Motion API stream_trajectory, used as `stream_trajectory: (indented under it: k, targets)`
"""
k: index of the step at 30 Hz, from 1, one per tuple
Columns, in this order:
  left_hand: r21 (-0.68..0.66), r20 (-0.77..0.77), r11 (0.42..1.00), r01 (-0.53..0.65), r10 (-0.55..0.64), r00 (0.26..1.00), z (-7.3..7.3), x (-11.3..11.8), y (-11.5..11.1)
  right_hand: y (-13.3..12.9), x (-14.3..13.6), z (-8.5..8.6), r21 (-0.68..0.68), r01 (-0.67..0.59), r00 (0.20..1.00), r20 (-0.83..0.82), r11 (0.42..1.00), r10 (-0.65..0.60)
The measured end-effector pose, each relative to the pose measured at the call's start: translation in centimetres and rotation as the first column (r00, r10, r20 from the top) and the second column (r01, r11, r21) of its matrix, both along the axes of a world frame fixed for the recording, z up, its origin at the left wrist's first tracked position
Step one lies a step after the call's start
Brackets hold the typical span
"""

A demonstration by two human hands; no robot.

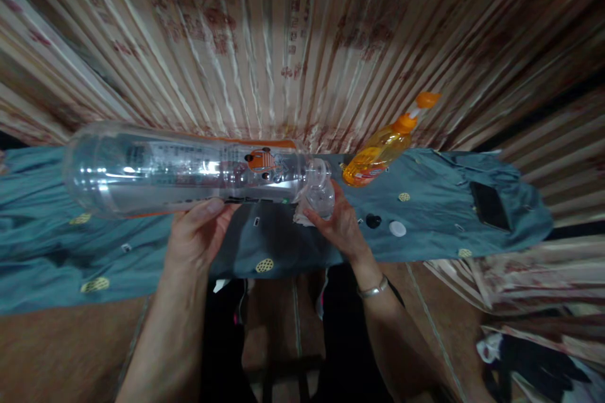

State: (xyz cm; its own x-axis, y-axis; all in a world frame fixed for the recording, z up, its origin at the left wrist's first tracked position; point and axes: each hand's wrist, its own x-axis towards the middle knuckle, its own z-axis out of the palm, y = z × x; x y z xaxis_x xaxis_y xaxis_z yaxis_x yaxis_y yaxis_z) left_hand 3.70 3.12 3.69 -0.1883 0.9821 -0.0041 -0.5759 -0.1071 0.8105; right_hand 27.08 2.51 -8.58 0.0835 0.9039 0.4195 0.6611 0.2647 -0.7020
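Note:
A large clear plastic bottle (184, 170) with an orange cartoon print lies sideways above the cloth, its mouth end pointing right. My left hand (198, 227) grips its underside, thumb against the near side. My right hand (338, 220) is closed round a small clear container (321, 195) at the bottle's mouth; a pale crumpled piece (302, 214) shows below the fingers. Whether the bottle and container touch cannot be made out. To the right stands a pump bottle (378, 154) of orange liquid. A black cap (373, 221) and a white disc (397, 228) lie right of my right hand.
A green-blue cloth (293, 252) covers the narrow surface. A dark phone (490, 206) rests at its right end. Patterned curtains (283, 44) hang close behind. Dark and white fabric items (539, 359) lie at the lower right, near the tiled floor (425, 327).

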Motion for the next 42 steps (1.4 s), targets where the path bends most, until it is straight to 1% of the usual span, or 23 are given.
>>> stream_trajectory:
  k: [4,10,17,25,36,42]
  targets:
    - [-0.004,0.006,1.000,-0.025,0.025,1.000,-0.18,0.04,0.06,0.01,0.02,0.02,0.021,-0.004,1.000,0.003,1.000,0.004]
    - [-0.015,0.025,1.000,-0.025,0.026,0.999,-0.30,0.04,0.08,0.04,0.02,0.14,-0.004,0.000,1.000,-0.002,1.000,0.000]
    - [-0.029,0.020,0.998,-0.047,0.048,0.999,-0.30,-0.04,0.08,0.04,0.07,0.10,0.006,0.000,1.000,0.000,1.000,0.000]
    - [-0.026,0.027,0.999,-0.040,0.041,0.999,-0.02,0.19,0.01,-0.03,0.01,0.22,-0.009,-0.002,1.000,-0.016,1.000,0.001]
    - [-0.036,0.014,0.998,-0.054,0.054,0.998,-0.21,0.01,0.15,-0.04,-0.08,0.37,-0.025,0.003,1.000,-0.013,1.000,-0.003]
    - [-0.022,-0.008,1.000,-0.019,0.019,1.000,-0.21,-0.04,0.09,-0.06,-0.17,0.26,-0.016,0.013,1.000,-0.021,1.000,-0.013]
